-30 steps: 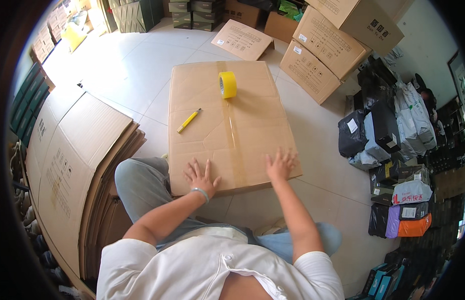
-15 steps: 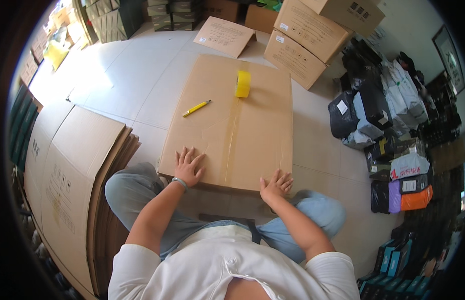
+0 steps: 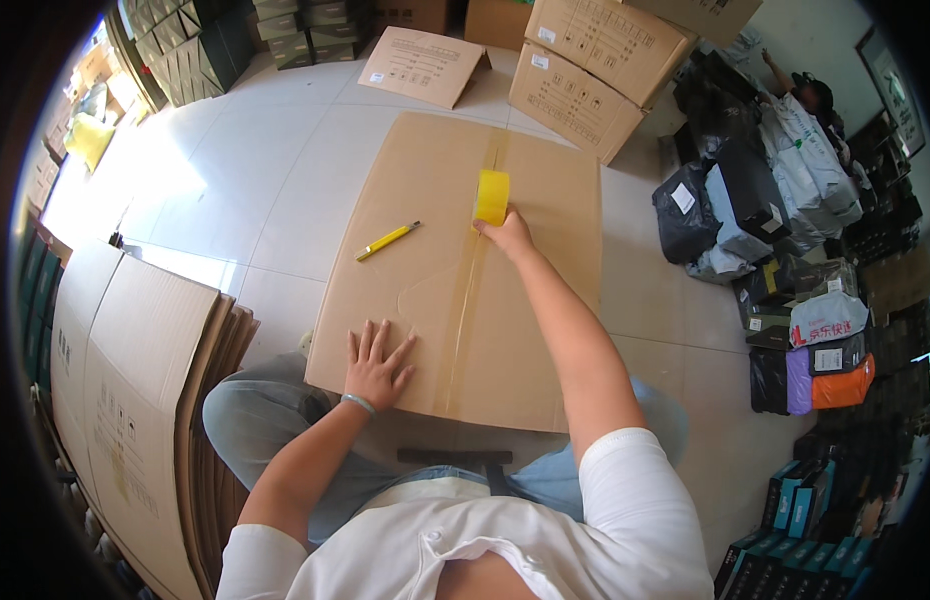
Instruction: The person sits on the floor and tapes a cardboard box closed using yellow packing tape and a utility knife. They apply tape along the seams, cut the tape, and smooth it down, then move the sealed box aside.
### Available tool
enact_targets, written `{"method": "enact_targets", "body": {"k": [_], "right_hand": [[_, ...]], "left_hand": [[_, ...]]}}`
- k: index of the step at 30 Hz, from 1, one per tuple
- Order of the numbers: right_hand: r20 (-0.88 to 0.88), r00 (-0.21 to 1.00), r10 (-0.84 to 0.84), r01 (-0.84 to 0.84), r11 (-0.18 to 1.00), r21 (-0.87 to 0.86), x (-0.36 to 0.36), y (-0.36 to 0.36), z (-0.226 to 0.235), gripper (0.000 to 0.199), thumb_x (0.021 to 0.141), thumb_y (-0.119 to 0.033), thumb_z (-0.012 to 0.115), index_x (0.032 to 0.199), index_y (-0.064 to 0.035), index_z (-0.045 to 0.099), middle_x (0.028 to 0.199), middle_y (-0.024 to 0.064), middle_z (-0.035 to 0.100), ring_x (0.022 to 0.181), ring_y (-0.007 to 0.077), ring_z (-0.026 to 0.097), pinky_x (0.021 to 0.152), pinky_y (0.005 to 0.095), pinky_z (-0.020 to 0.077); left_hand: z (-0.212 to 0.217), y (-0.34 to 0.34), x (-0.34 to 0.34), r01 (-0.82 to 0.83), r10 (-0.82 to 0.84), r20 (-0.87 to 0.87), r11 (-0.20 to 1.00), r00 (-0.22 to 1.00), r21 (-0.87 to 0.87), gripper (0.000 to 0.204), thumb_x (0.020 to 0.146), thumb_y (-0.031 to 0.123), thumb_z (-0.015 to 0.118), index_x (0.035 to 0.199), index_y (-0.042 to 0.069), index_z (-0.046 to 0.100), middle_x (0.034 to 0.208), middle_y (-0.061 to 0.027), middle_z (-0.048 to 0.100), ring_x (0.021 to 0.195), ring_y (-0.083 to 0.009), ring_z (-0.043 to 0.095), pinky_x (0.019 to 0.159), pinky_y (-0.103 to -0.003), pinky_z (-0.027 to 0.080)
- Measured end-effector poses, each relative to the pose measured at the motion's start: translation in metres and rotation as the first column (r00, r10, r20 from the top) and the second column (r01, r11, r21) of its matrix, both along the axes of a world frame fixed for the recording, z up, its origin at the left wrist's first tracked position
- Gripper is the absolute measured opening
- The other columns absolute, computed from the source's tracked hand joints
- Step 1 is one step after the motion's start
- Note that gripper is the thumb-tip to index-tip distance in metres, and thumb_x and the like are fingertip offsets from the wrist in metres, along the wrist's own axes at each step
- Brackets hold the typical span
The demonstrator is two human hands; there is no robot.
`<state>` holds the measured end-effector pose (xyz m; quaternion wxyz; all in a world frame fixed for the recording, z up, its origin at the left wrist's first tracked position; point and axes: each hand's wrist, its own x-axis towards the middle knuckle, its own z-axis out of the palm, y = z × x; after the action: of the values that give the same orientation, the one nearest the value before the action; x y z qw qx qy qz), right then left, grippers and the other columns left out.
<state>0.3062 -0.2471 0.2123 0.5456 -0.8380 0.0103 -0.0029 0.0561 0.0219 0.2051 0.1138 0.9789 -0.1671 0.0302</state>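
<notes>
A large brown cardboard box [image 3: 385,210] stands in front of me, a strip of clear tape [image 3: 465,310] running down the middle of its top. My left hand [image 3: 378,372] lies flat on the near left of the box top, fingers spread, holding nothing. My right hand [image 3: 507,230] reaches to the far half and grips the near side of a yellow roll of packing tape [image 3: 493,190], which stands on its edge over the strip. Some of its fingers are hidden by the roll. To the left of the roll lies a yellow utility knife [image 3: 389,241].
Flattened cardboard boxes [image 3: 150,330] are stacked at my left. Beyond the box are a bent cardboard piece [image 3: 420,68] and stacked cartons [image 3: 575,95]. Wrapped parcels [image 3: 735,205] pile up at the right, and dark boxes with teal sides [image 3: 795,520] sit at the lower right.
My right hand has left the near right edge of the box and taken hold of the tape roll. My left hand stays flat on the top. The whole view has shifted slightly.
</notes>
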Motion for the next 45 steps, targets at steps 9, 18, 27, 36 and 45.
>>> {"method": "enact_targets", "body": {"k": [9,18,27,36,45], "right_hand": [[0.268,0.946,-0.179,0.229,0.959,-0.166,-0.032,0.021,-0.021,0.045,0.072,-0.049,0.075,0.083,-0.0061,0.071,0.075,0.0088,0.069,0.069,0.0247,0.064,0.069,0.0374,0.0487],[-0.318,0.914,-0.253,0.309,0.941,0.139,-0.165,0.045,0.019,0.056,0.078,-0.059,0.066,0.077,-0.0033,0.069,0.070,0.0074,0.066,0.066,0.0176,0.062,0.067,0.0320,0.0485],[-0.271,0.961,-0.048,0.158,0.902,0.401,-0.214,0.045,0.040,0.047,0.084,-0.047,0.067,0.091,-0.0005,0.067,0.081,0.0058,0.066,0.072,0.0149,0.063,0.069,0.0277,0.0483],[-0.436,0.900,0.006,0.207,0.874,0.439,-0.288,0.057,0.060,0.045,0.084,-0.048,0.066,0.086,-0.0031,0.067,0.077,0.0071,0.067,0.067,0.0163,0.065,0.062,0.0288,0.0499],[-0.522,0.840,0.150,0.136,0.873,0.469,-0.392,0.059,0.047,0.045,0.083,-0.041,0.070,0.096,0.0028,0.067,0.088,0.0059,0.068,0.079,0.0093,0.061,0.073,0.0249,0.0473]], "left_hand": [[0.009,-0.017,-0.008,-0.084,0.082,-0.056,0.996,0.995,-0.034,0.052,0.089,0.042,0.051,0.139,0.032,0.044,0.150,-0.0148,0.027,0.140,-0.0394,0.018,0.112,-0.058,0.007],[0.006,-0.016,-0.009,-0.118,0.117,-0.017,0.992,0.993,-0.041,0.052,0.088,0.041,0.052,0.139,0.033,0.044,0.149,-0.0123,0.029,0.140,-0.0367,0.019,0.112,-0.057,0.009],[-0.005,-0.014,-0.012,-0.111,0.113,0.078,0.993,0.991,-0.031,0.050,0.089,0.043,0.050,0.139,0.038,0.041,0.149,-0.0099,0.031,0.140,-0.0345,0.022,0.112,-0.057,0.012],[-0.008,-0.016,-0.009,-0.121,0.122,0.088,0.992,0.989,-0.017,0.049,0.091,0.043,0.047,0.139,0.037,0.041,0.149,-0.0098,0.031,0.140,-0.0346,0.022,0.113,-0.056,0.010],[-0.018,-0.019,0.010,-0.181,0.184,0.127,0.983,0.975,-0.030,0.048,0.092,0.044,0.047,0.139,0.038,0.041,0.148,-0.0099,0.032,0.139,-0.0338,0.023,0.112,-0.058,0.011]]}}
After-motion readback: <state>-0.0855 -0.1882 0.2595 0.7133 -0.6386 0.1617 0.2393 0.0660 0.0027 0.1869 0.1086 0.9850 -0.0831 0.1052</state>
